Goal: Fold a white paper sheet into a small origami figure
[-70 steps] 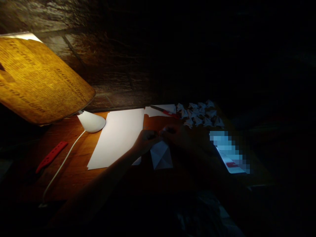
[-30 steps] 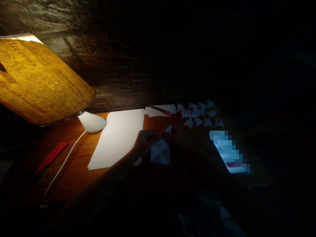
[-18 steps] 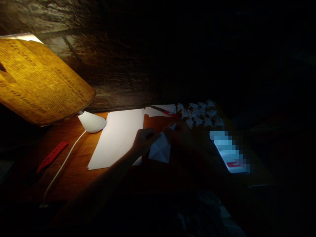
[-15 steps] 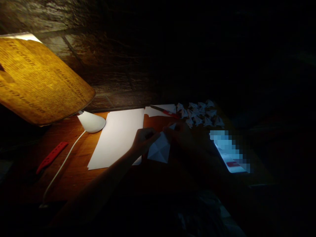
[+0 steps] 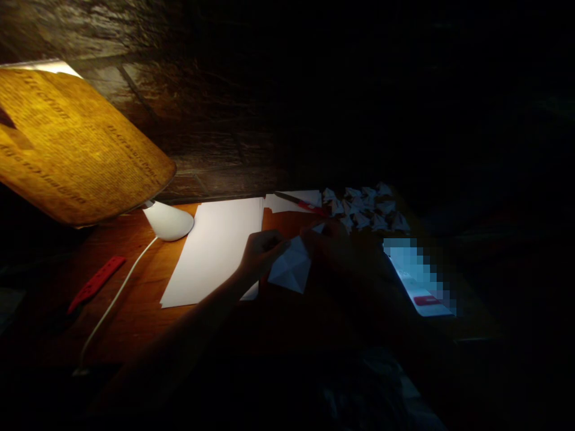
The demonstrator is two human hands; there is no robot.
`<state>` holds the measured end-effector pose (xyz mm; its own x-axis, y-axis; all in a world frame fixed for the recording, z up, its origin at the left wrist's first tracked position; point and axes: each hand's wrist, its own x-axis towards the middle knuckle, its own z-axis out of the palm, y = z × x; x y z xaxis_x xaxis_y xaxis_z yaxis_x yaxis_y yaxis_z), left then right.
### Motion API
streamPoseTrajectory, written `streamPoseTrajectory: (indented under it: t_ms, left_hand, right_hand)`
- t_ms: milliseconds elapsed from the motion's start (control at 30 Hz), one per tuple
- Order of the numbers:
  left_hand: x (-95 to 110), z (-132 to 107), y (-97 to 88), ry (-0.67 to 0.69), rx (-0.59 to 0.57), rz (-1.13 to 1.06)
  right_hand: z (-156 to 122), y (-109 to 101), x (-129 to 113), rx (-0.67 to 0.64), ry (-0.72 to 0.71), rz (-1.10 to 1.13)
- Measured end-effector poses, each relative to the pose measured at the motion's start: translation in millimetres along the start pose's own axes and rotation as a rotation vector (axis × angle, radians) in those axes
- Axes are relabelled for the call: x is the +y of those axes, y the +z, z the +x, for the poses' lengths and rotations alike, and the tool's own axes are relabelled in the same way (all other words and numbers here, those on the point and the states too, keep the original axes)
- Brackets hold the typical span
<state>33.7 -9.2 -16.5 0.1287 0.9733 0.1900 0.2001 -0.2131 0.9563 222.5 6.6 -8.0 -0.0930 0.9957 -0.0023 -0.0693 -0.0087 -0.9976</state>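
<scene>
A small creased white paper square (image 5: 291, 269) sits over the dim wooden table (image 5: 135, 299), lifted at its far edge. My left hand (image 5: 260, 251) pinches its upper left corner with curled fingers. My right hand (image 5: 335, 242), deep in shadow, grips the paper's upper right corner, where a small flap sticks up. Both hands are closed on the paper. A large white sheet (image 5: 215, 248) lies flat just left of my left hand.
A lit lamp with a yellow printed shade (image 5: 76, 149) and white base (image 5: 168, 220) stands at the left, its cord (image 5: 112, 299) trailing forward. A red strip (image 5: 96, 283) lies at the left. Several folded paper pieces (image 5: 366, 208), a red-handled tool (image 5: 299, 203) and a lit phone (image 5: 420, 278) lie behind and right.
The paper has turned and risen off the table between my hands, its far corner now folded up. My hands have shifted slightly toward each other.
</scene>
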Motion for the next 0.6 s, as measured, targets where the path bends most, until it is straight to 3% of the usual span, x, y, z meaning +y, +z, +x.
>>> streamPoseTrajectory:
  t_ms: [133,367,600]
  left_hand:
    - [0,1,3.5,0.037,-0.073,0.035]
    - [-6,2,4.9,-0.006,-0.088,-0.017]
    - [-2,1,1.7,-0.089,0.045,-0.074]
  right_hand:
    - [-1,2,4,-0.03,-0.004,-0.088]
    - [0,7,12,-0.12,-0.04,-0.152]
    - [3,-1,3,-0.038,-0.077,-0.109]
